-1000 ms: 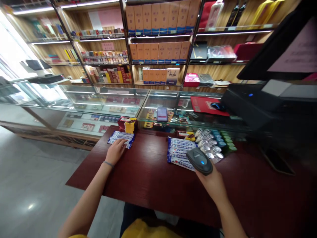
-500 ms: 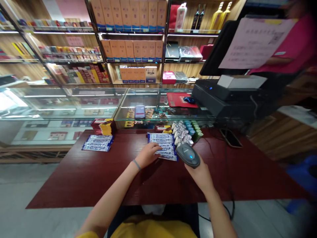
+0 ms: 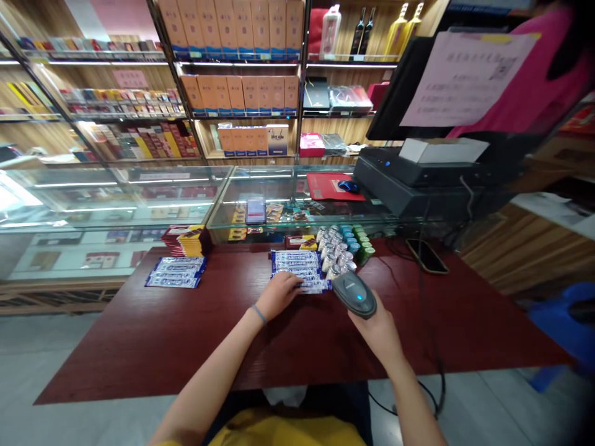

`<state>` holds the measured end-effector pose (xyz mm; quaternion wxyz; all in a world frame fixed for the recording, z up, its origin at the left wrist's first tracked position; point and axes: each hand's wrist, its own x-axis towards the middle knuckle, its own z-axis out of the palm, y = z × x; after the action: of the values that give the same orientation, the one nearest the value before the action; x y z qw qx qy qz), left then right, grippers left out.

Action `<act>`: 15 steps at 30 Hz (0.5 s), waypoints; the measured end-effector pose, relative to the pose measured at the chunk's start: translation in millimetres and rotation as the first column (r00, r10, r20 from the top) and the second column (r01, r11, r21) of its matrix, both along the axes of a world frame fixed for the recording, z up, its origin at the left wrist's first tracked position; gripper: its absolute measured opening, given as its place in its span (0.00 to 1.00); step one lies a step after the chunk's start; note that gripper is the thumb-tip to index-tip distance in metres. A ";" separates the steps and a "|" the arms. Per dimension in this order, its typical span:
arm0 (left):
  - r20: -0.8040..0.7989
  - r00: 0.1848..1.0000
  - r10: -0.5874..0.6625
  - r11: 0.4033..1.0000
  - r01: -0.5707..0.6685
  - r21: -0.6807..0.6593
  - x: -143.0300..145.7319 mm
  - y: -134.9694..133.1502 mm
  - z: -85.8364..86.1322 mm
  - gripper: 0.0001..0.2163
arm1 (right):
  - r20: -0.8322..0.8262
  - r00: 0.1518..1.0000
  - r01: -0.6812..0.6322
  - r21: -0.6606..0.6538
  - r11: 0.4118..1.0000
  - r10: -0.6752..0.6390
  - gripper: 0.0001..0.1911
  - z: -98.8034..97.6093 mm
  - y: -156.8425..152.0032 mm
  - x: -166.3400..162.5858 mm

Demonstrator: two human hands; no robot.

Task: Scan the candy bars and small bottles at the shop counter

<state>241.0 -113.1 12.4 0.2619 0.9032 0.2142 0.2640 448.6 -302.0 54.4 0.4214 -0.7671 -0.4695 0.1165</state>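
Note:
My left hand has its fingers closed on the near end of a slim blue-and-white packet, at the front of a row of similar packets. Gripped in my right hand is a dark grey barcode scanner with a blue light on top. Its head points toward the packets and the small silver-topped containers. Blue and green containers stand beside those. Another group of blue-and-white packets lies to the left.
A stack of red-and-yellow boxes stands at the table's back left. A similar box lies behind the packets. At right are a phone and a cable. Beyond the table are a glass counter, a monitor and a person in pink.
My view has turned slightly right. The fingers of my left hand have closed on the nearest packet, which now sits a little askew from the row. The scanner remains in my right hand.

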 end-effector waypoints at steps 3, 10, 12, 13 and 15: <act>0.234 0.951 0.201 0.948 -0.129 -0.292 -9.5 6.8 7.4 0.12 | -0.011 1.000 0.008 0.015 1.000 -0.007 0.18 2.5 6.6 -5.4; 0.267 0.799 0.540 0.370 0.060 -0.927 -53.1 31.4 12.7 0.23 | -0.045 0.997 -0.066 0.020 0.998 0.067 0.22 4.3 30.6 -30.3; 0.240 0.800 0.550 0.313 0.069 -0.947 -66.0 35.8 12.0 0.22 | -0.065 0.989 -0.131 0.006 0.991 0.131 0.24 5.0 39.6 -41.9; 0.234 0.798 0.555 0.300 0.071 -0.951 -71.2 37.1 11.4 0.22 | -0.069 0.984 -0.167 -0.003 0.986 0.167 0.24 5.4 44.3 -48.0; 0.229 0.791 0.568 0.290 0.068 -0.955 -78.6 38.6 9.7 0.22 | -0.053 0.974 -0.224 -0.026 0.974 0.222 0.25 6.2 53.3 -59.6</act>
<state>162.4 -74.5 22.1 0.7301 0.4217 0.3894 0.3707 389.0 -248.7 60.5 0.4050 -0.7130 -0.5401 0.1895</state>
